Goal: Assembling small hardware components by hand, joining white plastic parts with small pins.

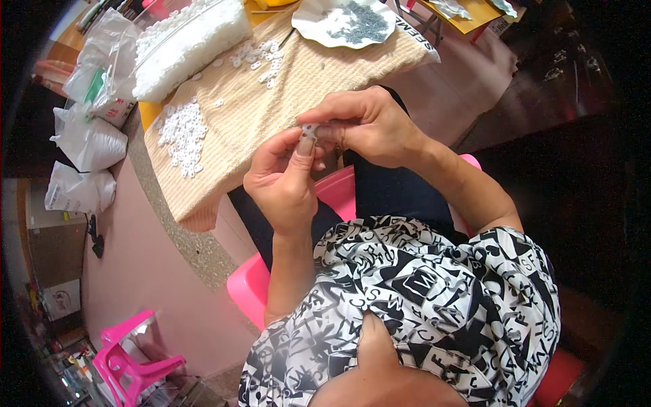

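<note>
Over the near edge of the cloth-covered table, my left hand (283, 182) and my right hand (382, 129) meet at their fingertips. Between them they pinch a small white plastic piece (310, 129), partly hidden by the fingers. My left thumb presses against it from the near side, while the right thumb and forefinger grip it from the right. Any tiny part set into it is too small to make out. Similar white plastic pieces (182, 139) lie heaped on the cloth (237, 139) to the left. A looser group (271, 64) is scattered farther back.
A white scalloped plate (306, 26) with small dark grey parts stands at the back. A clear bag (193, 44) full of white pieces rests at the far left corner. White sacks (91, 139) are left of the table. A pink stool (129, 359) stands at lower left.
</note>
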